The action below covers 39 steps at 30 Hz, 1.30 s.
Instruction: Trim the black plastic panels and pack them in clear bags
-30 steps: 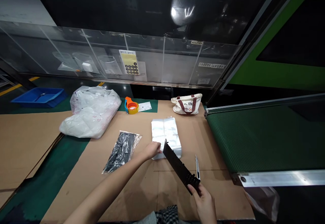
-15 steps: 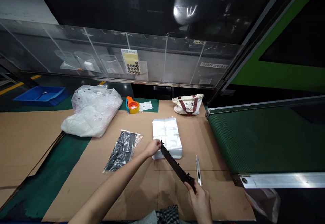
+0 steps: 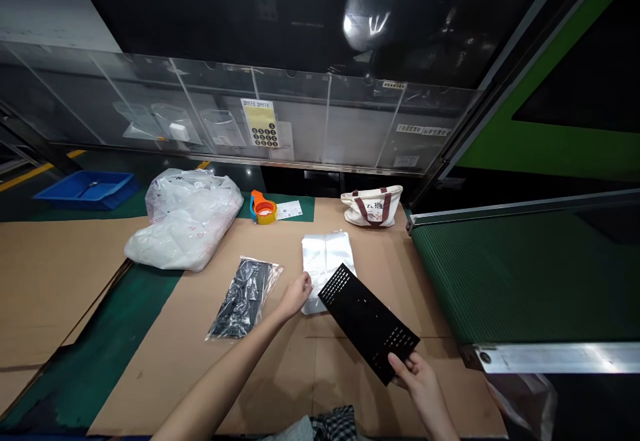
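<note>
My right hand [image 3: 416,375] grips a black plastic panel [image 3: 363,317] by its near right corner, thumb on top. Rows of slots run across both ends of the panel, and its broad face is turned up towards me. Close to the panel's far left corner is my left hand [image 3: 299,294], fingers curled together, with a small gap to the panel. Whether anything is between those fingers cannot be made out. Beneath them lies a stack of clear plastic bags [image 3: 320,254], partly covered by the panel. A clear bag with black parts inside [image 3: 243,297] lies left of my left hand.
A large white plastic bag [image 3: 187,217], an orange tape dispenser [image 3: 263,209], a paper label [image 3: 289,209] and a canvas bag [image 3: 373,207] stand along the back of the cardboard [image 3: 280,381]. A blue tray [image 3: 90,191] is far left. A green conveyor belt [image 3: 530,271] borders the right.
The panel has turned from edge-on to showing its broad face. My left hand has come away from its far end. My right hand moved slightly right, and the utility knife is now hidden.
</note>
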Available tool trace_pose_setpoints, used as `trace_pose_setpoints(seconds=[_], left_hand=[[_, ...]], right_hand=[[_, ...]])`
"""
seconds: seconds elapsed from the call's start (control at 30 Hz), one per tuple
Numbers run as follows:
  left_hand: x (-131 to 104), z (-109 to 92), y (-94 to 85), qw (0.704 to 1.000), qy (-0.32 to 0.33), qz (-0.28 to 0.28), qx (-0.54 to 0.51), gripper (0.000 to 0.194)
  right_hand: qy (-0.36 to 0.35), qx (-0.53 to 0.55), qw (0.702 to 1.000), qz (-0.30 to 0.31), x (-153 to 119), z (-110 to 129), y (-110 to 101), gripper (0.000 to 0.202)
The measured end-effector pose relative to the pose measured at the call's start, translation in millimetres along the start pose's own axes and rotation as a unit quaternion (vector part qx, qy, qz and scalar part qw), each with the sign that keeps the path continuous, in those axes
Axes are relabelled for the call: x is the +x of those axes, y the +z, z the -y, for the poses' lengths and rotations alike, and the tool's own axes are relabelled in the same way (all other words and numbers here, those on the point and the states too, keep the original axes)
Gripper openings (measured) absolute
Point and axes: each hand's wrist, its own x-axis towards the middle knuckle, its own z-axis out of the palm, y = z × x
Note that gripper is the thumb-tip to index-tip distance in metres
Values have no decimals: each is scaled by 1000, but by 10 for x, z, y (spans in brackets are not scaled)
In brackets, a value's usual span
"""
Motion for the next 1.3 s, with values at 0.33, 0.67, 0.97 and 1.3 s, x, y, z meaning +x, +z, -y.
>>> trace_pose_setpoints(seconds=[0.33,0.67,0.97,1.3], left_hand=[[-37,-230,-197,994,42,99,-17,38],[-266,-340,-310,974,120,22,192,26],[-512,-419,24,917,207,-18,340,34],[-486,-661,92,903,292,2,315,29]], right_hand=[[233,252,928,148,-103,-106,108,16],[213,313,926,-8,-147,-347,572,21],[208,321,924,-13,-161,-266,730,25],[179,344,922,-6,-172,-79,803,24]])
